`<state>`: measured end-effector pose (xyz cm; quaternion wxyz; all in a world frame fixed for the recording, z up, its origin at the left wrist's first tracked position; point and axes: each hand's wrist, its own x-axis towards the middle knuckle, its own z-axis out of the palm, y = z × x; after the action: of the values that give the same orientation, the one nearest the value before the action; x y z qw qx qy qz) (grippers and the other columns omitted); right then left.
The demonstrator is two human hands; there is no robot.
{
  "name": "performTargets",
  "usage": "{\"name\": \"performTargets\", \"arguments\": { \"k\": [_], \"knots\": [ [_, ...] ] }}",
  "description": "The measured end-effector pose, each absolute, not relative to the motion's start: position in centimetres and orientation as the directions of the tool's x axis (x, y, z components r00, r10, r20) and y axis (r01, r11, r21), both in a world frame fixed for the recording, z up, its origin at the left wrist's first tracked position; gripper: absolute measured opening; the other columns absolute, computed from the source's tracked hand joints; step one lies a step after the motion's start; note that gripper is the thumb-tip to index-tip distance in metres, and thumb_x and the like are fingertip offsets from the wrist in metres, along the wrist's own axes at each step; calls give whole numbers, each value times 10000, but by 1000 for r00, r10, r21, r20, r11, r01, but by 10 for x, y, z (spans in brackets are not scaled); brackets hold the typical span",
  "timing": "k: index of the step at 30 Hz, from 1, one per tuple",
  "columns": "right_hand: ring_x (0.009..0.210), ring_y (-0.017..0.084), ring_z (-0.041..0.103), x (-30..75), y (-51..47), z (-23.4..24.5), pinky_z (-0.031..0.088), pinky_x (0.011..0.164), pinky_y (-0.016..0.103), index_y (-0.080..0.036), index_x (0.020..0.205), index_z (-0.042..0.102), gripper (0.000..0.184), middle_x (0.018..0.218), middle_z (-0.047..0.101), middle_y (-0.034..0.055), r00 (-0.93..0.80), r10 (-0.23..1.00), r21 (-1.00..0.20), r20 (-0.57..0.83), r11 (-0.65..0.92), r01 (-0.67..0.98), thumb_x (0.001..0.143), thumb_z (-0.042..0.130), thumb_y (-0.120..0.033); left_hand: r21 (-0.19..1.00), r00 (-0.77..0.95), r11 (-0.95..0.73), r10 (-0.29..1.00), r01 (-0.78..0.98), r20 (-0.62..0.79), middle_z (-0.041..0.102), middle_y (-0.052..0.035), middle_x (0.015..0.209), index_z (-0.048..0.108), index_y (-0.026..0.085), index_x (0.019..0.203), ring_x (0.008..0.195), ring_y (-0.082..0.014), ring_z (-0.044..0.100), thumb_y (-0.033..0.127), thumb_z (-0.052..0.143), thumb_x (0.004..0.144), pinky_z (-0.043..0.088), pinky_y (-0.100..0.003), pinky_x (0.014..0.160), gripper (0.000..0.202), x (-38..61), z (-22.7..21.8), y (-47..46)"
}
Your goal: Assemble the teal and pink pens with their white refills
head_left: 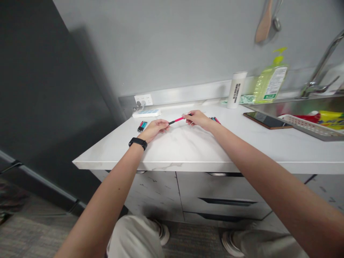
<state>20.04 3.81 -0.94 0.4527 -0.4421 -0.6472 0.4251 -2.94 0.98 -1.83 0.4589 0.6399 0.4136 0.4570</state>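
Your left hand (156, 129) and right hand (197, 118) both pinch the pink pen (177, 120), one at each end. The left fingertips grip the dark tip and the right fingertips grip the other end. The pen lies almost level, just above the white worktop (188, 150), far back from its front edge. From the pen, the widest bare stretch runs toward 6 o'clock, down to the front edge, and also toward 4 o'clock along the front. The worktop's left corner (74, 163) lies at 8 o'clock, with only dark wall and floor beyond it. A small bunch of pens (142, 126) sits just beside your left hand at 9 o'clock, and a white power strip (146, 113) lies near it at 10 o'clock, close to the back wall. More pens (215, 120) lie right behind your right wrist at 3 o'clock. Further along at 3 o'clock a dark phone (266, 120) lies flat beside the sink rim, and a slotted tray (309, 127) rests over the sink. At 1 o'clock a white cylinder (236, 89) and a green soap bottle (271, 80) stand against the back wall.
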Motion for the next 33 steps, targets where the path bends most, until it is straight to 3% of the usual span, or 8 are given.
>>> {"name": "performTargets", "arguments": {
  "k": [7, 12, 18, 24, 28, 33],
  "knots": [
    [621, 86, 597, 200, 31, -8, 460, 544, 182, -143, 713, 600, 154, 695, 648, 12, -282, 929, -952, 241, 282, 114, 697, 751, -119, 986, 182, -152, 974, 64, 138, 678, -76, 732, 652, 105, 749, 607, -97, 578, 281, 764, 669, 395, -231, 565, 223, -31, -19, 16],
    [559, 87, 592, 200, 31, -7, 438, 500, 179, -135, 709, 587, 160, 662, 671, 43, -284, 946, -966, 159, 208, 152, 796, 690, -221, 966, 185, -239, 958, 94, 219, 684, -59, 749, 667, 122, 785, 655, -104, 589, 286, 778, 633, 401, -228, 591, 250, -33, -21, 20],
    [416, 40, 437, 200, 34, -7, 328, 408, 164, -139, 637, 545, 285, 516, 570, -11, -316, 934, -956, 166, 231, 182, 891, 574, -264, 942, 162, -301, 947, 147, 277, 683, -34, 728, 679, 142, 832, 682, -117, 599, 261, 793, 588, 406, -235, 614, 294, -32, -19, 21],
    [540, 69, 561, 200, 31, -8, 407, 466, 170, -152, 779, 576, 67, 682, 623, 0, -309, 943, -971, 121, 177, 162, 836, 610, -143, 961, 155, -245, 962, 127, 225, 694, -58, 751, 676, 135, 780, 670, -111, 594, 304, 791, 612, 408, -232, 607, 264, -33, -19, 18],
    [603, 80, 602, 199, 29, -7, 460, 523, 179, -152, 813, 585, 164, 788, 660, 18, -322, 935, -971, 148, 198, 130, 734, 665, -32, 983, 136, -160, 980, 94, 146, 677, -81, 697, 658, 110, 709, 589, -101, 570, 378, 744, 691, 399, -237, 561, 282, -32, -17, 14],
    [632, 97, 623, 200, 29, -7, 470, 531, 180, -146, 793, 601, 83, 814, 695, 56, -355, 925, -971, 139, 198, 136, 767, 671, -110, 982, 140, -153, 981, 108, 137, 666, -76, 665, 654, 112, 707, 583, -105, 574, 354, 743, 698, 406, -245, 572, 258, -32, -17, 11]
  ]
}}
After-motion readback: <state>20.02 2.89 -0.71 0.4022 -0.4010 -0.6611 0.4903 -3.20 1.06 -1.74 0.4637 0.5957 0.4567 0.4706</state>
